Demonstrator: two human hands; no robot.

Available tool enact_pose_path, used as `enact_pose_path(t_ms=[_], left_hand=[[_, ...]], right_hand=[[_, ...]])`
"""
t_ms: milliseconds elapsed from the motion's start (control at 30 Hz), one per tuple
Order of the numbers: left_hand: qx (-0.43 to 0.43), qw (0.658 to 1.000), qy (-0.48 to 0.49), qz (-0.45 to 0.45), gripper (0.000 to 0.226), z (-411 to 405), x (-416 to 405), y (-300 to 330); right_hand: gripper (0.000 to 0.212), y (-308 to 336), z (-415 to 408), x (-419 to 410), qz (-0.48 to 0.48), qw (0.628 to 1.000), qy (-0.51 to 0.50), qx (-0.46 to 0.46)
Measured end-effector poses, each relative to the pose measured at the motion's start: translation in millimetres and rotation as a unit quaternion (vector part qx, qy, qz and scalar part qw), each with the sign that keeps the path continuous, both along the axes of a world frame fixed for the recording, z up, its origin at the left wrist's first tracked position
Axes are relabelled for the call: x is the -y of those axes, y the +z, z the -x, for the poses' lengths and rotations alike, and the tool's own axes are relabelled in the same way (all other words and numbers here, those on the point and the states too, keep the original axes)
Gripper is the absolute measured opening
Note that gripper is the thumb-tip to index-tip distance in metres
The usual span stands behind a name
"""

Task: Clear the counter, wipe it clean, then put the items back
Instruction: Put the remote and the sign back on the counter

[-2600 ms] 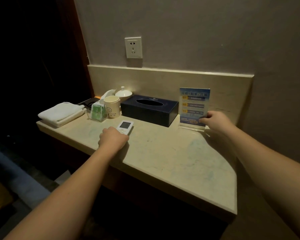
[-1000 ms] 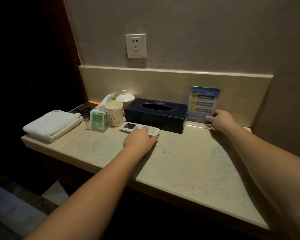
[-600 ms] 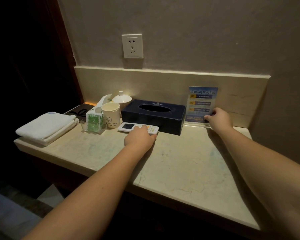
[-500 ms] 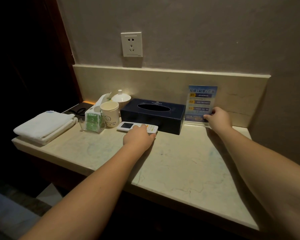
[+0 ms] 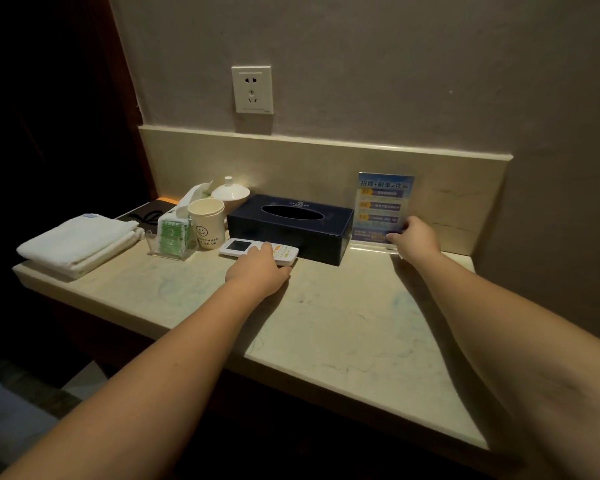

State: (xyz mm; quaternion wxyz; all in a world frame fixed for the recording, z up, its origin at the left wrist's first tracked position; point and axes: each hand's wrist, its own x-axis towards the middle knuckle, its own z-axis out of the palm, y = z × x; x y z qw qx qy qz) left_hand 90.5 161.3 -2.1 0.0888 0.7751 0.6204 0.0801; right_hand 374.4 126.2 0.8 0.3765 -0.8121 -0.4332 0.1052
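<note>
Left hand (image 5: 258,270) is gripping white rectangular plastic remote (image 5: 257,250) by dark blue tissue box (image 5: 290,227), mid worktop (image 5: 343,327); right hand (image 5: 414,237) is pinching clear acrylic sign stand (image 5: 381,206) at back edge. Looks like the put-back stage, w/ most items placed.

Navy tissue box (image 5: 290,228), white towel (image 5: 78,242), beige blue-veined counter (image 5: 343,327)
</note>
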Motion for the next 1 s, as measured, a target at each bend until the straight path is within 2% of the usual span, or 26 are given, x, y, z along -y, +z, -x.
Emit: enact_pose_path(t_ms=[100, 167, 267, 400, 467, 800, 1000], left_hand=[[0.004, 1.000, 0.004, -0.003, 0.058, 3, 11, 2], [-0.006, 1.000, 0.007, -0.009, 0.054, 6, 21, 3], [0.003, 1.000, 0.005, -0.011, 0.048, 9, 38, 5], [0.035, 0.999, -0.020, -0.024, 0.037, 12, 62, 11], [0.054, 0.997, -0.044, -0.027, 0.034, 14, 74, 17], [0.181, 0.969, -0.160, -0.048, 0.028, 21, 171, 41], [0.204, 0.951, -0.230, -0.023, 0.024, 41, 251, 16]], right_hand=[[0.048, 4, -1, 13, 0.017, 1.000, 0.007, -0.025], [0.052, 5, -2, 25, 0.027, 0.999, 0.012, -0.029], [0.045, 9, 0, 45, 0.024, 0.999, 0.025, -0.039], [0.020, 21, 11, 79, 0.015, 0.995, 0.067, -0.070], [0.015, 28, 21, 99, 0.016, 0.994, 0.097, -0.053], [0.024, 47, 82, 233, 0.001, 0.983, 0.156, 0.102], [0.024, 1, 122, 345, -0.001, 0.989, 0.127, 0.080]])
